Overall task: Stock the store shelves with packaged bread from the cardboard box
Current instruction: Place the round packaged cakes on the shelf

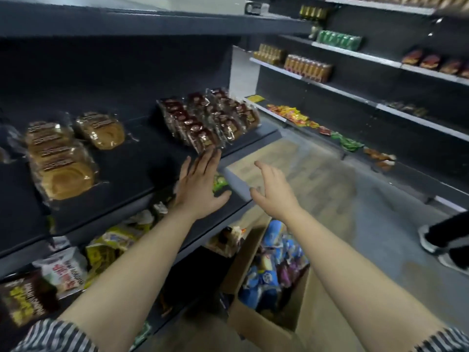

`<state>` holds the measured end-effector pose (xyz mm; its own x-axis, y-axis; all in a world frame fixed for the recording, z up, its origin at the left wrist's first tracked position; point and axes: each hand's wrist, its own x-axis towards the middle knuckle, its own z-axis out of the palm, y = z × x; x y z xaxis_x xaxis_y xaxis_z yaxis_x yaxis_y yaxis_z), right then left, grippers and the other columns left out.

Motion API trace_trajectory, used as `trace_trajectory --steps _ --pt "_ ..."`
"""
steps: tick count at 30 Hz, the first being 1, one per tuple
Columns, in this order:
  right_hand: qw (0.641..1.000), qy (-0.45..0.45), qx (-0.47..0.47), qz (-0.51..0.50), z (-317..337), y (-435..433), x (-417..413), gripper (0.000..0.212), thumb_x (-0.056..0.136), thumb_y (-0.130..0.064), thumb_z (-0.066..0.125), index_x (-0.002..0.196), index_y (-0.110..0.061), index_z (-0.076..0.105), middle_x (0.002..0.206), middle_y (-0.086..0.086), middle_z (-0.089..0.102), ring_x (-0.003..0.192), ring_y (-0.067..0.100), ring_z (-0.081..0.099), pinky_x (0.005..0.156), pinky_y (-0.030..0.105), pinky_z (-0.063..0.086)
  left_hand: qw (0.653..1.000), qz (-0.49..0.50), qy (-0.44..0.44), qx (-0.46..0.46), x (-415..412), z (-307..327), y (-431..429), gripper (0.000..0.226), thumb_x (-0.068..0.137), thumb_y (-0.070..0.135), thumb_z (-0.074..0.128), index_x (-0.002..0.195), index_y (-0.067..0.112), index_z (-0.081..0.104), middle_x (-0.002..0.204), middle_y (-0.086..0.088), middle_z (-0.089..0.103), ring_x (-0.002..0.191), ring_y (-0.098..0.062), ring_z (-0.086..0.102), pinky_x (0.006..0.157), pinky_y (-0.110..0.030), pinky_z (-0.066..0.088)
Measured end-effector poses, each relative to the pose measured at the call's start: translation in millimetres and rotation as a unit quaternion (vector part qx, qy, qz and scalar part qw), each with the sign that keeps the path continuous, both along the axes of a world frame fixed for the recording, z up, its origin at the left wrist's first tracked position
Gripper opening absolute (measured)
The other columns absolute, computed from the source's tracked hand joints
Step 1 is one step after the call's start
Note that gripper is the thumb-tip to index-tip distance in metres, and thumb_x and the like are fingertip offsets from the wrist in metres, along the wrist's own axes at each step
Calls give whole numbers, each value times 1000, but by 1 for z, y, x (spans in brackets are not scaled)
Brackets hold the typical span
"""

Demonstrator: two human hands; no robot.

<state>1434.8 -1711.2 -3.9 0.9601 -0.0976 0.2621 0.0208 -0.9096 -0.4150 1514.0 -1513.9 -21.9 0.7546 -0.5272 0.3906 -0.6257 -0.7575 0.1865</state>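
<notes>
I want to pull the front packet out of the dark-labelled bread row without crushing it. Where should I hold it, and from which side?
Grip the front packet by its two long side edges, coming from the shelf's front edge. It leans back on its neighbours, so only its front end is free. Both hands, left and right, are open and empty.

2 hands, 1 cardboard box, 3 rows of dark bread packs, 2 stacks of round buns
</notes>
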Motion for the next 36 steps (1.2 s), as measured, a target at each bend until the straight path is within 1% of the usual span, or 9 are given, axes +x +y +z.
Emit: trace_trajectory --steps 3,6,11,16,19,21,23,25,36 --pt "998 -11 -8 -60 -6 -34 -37 65 89 -24 62 145 -7 35 142 13 43 133 29 36 109 33 27 996 -77 37 -8 -15 -4 -42 96 86 62 56 157 24 4 165 4 2 150 -13 8 121 -42 -2" --pt "994 -6 -19 -108 -15 -61 -69 64 85 -20 65 141 -3 40 138 17 46 129 33 40 109 33 26 990 -132 41 7 -30 -13 -79 96 84 63 53 157 19 9 165 0 9 150 -18 11 120 -44 1" --pt "984 24 -21 -174 -29 -95 -112 64 84 -19 65 140 -1 41 138 18 46 129 34 41 110 35 27 978 -197 55 37 -47 -32 -125 104 72 74 31 157 19 10 164 -3 14 150 -20 16 120 -45 6" --pt "971 44 2 -234 -47 -114 -134 64 85 -18 64 142 -3 39 140 16 44 132 32 40 111 35 28 965 -245 79 42 -53 -51 -147 99 75 68 33 157 21 6 164 -1 12 150 -18 14 118 -37 -2" --pt "965 54 26 -257 -57 -118 -138 60 88 -20 61 142 -5 39 140 14 44 131 31 40 110 35 31 956 -263 108 76 -47 -60 -154 107 66 75 23 158 23 2 164 1 12 150 -17 13 119 -39 4" --pt "961 62 37 -266 -65 -116 -138 58 89 -20 60 142 -5 40 139 15 45 131 31 41 109 34 31 949 -271 131 95 -42 -69 -158 104 72 76 29 158 23 2 164 1 12 150 -17 12 119 -40 7" --pt "958 80 51 -270 -76 -113 -138 60 88 -20 61 142 -7 39 142 13 44 132 29 41 110 34 31 944 -274 148 110 -40 -80 -159 100 82 70 47 158 23 2 164 2 11 150 -17 10 120 -40 8" --pt "953 106 60 -276 -90 -111 -136 63 87 -23 63 144 -10 38 144 10 43 134 27 40 110 34 33 941 -275 161 114 -39 -91 -159 99 84 64 57 157 24 4 164 2 10 150 -16 10 120 -40 8" --pt "911 259 123 -298 -173 -94 -125 68 83 -23 66 144 -9 39 136 14 49 129 29 44 105 31 34 910 -297 223 184 -30 -159 -153 98 81 63 60 157 26 9 163 1 16 149 -17 13 119 -38 8"
